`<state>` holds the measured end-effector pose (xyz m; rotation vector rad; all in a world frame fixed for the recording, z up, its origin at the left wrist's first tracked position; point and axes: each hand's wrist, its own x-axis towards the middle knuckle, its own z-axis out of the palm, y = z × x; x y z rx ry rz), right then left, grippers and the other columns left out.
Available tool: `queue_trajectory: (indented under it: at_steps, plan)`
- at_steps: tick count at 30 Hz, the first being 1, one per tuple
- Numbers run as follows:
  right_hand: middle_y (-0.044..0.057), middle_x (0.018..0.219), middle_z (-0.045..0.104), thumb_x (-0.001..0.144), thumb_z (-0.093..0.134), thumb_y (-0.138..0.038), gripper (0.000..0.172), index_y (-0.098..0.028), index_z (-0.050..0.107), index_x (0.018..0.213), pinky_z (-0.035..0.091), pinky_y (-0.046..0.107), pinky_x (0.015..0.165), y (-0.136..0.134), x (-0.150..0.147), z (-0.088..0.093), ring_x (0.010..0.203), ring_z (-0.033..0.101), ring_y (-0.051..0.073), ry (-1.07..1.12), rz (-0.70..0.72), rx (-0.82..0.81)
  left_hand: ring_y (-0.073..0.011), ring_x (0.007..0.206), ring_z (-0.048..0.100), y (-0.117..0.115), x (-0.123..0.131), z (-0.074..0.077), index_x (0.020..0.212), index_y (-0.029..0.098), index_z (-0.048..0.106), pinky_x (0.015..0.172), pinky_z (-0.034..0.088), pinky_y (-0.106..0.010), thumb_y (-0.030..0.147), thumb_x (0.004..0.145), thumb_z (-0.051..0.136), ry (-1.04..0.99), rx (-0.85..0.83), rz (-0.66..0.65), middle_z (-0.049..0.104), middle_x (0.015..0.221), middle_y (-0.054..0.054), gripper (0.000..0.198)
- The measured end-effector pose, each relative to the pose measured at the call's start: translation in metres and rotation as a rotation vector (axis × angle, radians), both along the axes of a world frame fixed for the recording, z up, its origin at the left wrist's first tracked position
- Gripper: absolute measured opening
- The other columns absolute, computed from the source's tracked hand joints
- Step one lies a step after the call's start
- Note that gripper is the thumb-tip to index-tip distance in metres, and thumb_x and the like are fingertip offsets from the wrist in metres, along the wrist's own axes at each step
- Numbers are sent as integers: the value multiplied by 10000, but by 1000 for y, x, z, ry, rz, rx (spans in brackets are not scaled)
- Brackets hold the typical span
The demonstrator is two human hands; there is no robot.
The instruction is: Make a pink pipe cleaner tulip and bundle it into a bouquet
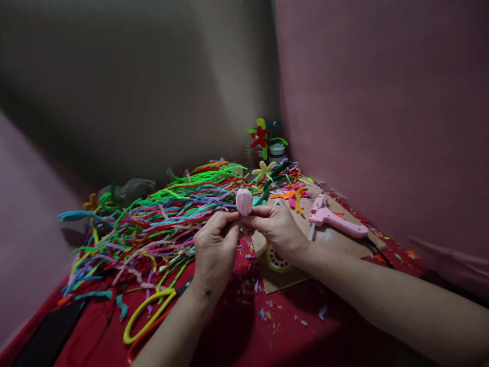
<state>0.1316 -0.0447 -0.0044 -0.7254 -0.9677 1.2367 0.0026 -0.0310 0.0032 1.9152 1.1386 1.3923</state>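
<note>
A pale pink pipe-cleaner flower bud [243,202] stands upright between my two hands, in the middle of the head view. My left hand [217,247] pinches its base from the left with thumb and forefinger. From the right, the fingertips of my right hand [280,228] close on the same base, touching the left ones. The fingers hide the lower end of the bud. Just under my right hand lies a roll of tape [277,260] with a yellow rim, partly covered by the wrist.
Many coloured pipe cleaners [168,219] are heaped at the left. A pink glue gun [338,221] rests on a cardboard sheet [336,247] at the right. Yellow-handled scissors [147,313] lie near my left forearm. Finished flowers [260,136] and a white-lidded bottle [277,149] stand in the back corner.
</note>
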Motion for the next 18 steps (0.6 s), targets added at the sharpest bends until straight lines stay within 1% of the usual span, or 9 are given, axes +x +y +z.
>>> queue_trajectory:
  at_steps: [4,7,10,12,15,18]
  plan:
    - [-1,567,615,605,741,-275,198,-140,741,750,403,244,557,1,1,-1,530,493,87,8,5,-17,-142,688,577,3,-1,0,755,194,674,668,474,-250,218,706,643,-26,-2,-36,636,746,-11,63]
    - [0,595,620,600,741,-252,201,-137,737,765,381,232,542,5,2,-5,535,488,81,45,37,-18,-140,680,560,5,0,1,734,180,666,649,466,-250,239,687,664,-83,-60,-62,621,738,-15,76]
    - [6,618,623,589,740,-237,201,-130,732,759,372,231,532,8,3,-7,528,485,76,86,75,-42,-132,654,545,5,1,3,731,173,667,600,447,-233,248,667,679,-115,-120,-82,620,716,-12,99]
    - [9,611,619,571,748,-235,210,-123,730,748,372,236,528,9,2,-8,518,488,78,98,90,-74,-110,605,516,5,1,2,722,172,667,554,420,-213,239,662,679,-115,-139,-80,609,685,0,91]
    - [11,598,613,547,754,-226,213,-115,725,727,377,246,532,9,2,-7,510,490,80,118,87,-122,-78,526,457,5,1,2,718,169,664,485,369,-189,228,663,675,-105,-166,-69,584,634,21,82]
    - [16,603,618,525,755,-208,204,-114,719,702,383,251,538,10,2,-7,515,500,84,136,83,-157,-67,491,431,3,2,3,725,159,666,448,337,-182,230,656,678,-109,-195,-63,575,598,28,100]
